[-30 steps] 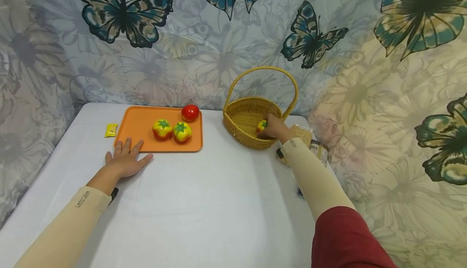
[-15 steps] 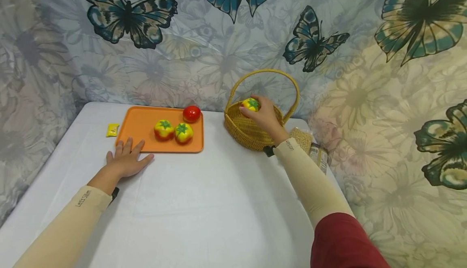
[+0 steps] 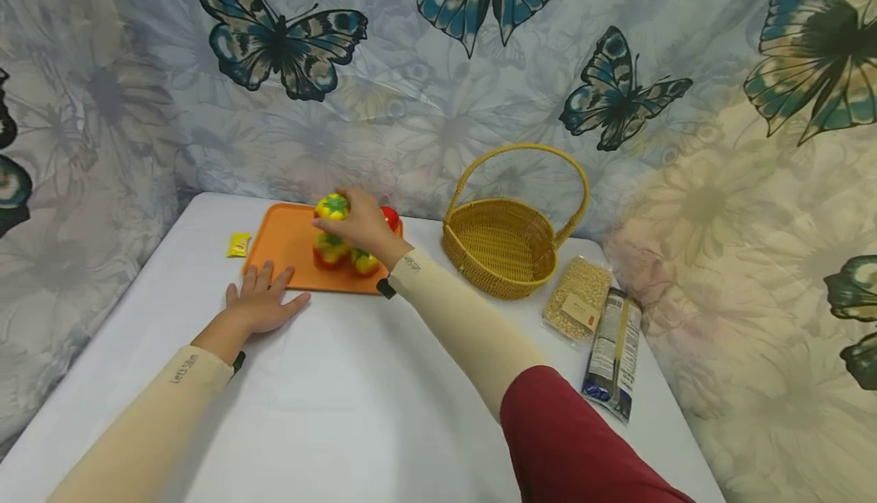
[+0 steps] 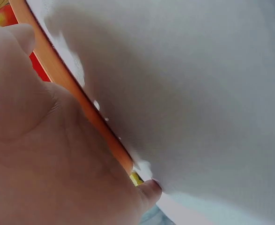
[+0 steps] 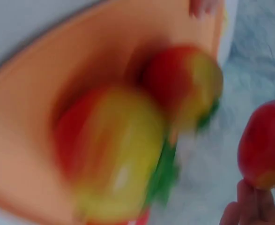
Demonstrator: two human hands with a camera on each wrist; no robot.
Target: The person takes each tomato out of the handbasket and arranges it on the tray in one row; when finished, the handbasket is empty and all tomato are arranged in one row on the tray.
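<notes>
My right hand (image 3: 366,223) holds a yellow-and-red tomato (image 3: 332,206) with a green leafy top over the orange tray (image 3: 284,233). In the right wrist view, the fingers curl against the held tomato (image 5: 263,145). Two similar tomatoes (image 3: 331,250) sit side by side on the tray, blurred in that view. A plain red tomato (image 3: 390,218) shows partly behind my right hand at the tray's back right. My left hand (image 3: 256,311) lies with fingers spread at the tray's front left edge; the left wrist view shows the hand overlapping the tray's rim (image 4: 97,117).
Right of the tray stands a yellow wicker basket (image 3: 503,284) with a tall handle. A clear bag of pale beans or grains (image 3: 578,297) and a dark-labelled pack (image 3: 612,351) lie beyond it. A small yellow packet (image 3: 239,245) rests left of the tray.
My right hand has lifted the tomato out of the basket and carried it left, over the tray. My left hand stays at the tray's edge. The head view has shifted slightly.
</notes>
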